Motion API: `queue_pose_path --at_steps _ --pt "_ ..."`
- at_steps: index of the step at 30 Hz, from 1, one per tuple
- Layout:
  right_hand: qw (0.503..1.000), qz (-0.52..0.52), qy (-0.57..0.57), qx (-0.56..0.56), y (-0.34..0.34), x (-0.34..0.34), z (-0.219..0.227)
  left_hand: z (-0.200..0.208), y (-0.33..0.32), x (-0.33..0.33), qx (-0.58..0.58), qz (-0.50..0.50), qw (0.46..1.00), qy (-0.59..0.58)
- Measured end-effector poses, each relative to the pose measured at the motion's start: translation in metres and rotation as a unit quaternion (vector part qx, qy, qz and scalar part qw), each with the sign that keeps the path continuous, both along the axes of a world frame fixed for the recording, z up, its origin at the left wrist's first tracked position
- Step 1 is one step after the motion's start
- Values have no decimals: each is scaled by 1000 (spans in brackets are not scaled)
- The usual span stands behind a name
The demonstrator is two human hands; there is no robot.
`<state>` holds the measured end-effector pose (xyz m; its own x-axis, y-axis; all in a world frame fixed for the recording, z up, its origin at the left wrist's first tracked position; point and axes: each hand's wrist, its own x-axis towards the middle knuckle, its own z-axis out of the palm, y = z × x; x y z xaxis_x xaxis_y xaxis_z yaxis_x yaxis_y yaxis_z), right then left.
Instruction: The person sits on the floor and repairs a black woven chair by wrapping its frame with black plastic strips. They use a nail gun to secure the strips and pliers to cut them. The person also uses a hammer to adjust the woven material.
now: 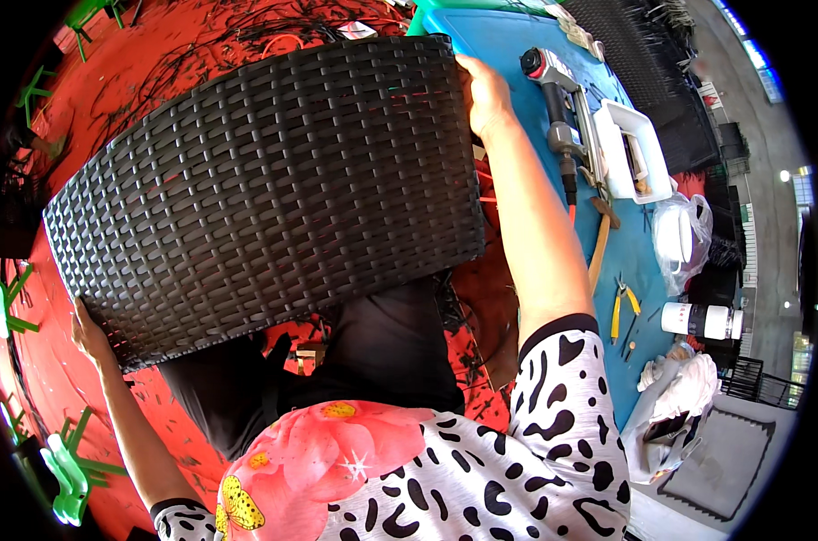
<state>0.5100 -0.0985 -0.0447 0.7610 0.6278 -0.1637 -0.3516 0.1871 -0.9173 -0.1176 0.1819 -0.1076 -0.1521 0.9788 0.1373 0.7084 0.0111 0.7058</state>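
Both grips are clenched on the black woven wicker panel [265,189]: my left hand [89,334] clamps its lower left corner, my right hand [485,95] grasps its upper right edge. I hold the panel tilted over my lap, above the red floor [48,379] and just beside the blue desk [517,41]. On that desk lie a pneumatic nail gun [562,117], a hammer [601,239], yellow-handled pliers [623,307] and a white canister [702,320].

The wide woven panel [265,189] blocks the lap; blue table [508,54] edge stays open.
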Motion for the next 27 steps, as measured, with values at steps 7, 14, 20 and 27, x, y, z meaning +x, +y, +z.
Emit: queue_pose_path --at_steps 7,14,20,27 --pt "975 118 -60 -180 7 14 39 -6 2 0 55 -14 998 -13" --pt "954 107 -122 -251 11 12 51 -15 14 -16 53 -4 998 18" --pt "994 100 -32 -14 -7 9 25 -11 10 -8 54 -9 999 1" --pt "1000 -2 7 26 1 -17 25 -7 3 -3 73 -22 997 -27"
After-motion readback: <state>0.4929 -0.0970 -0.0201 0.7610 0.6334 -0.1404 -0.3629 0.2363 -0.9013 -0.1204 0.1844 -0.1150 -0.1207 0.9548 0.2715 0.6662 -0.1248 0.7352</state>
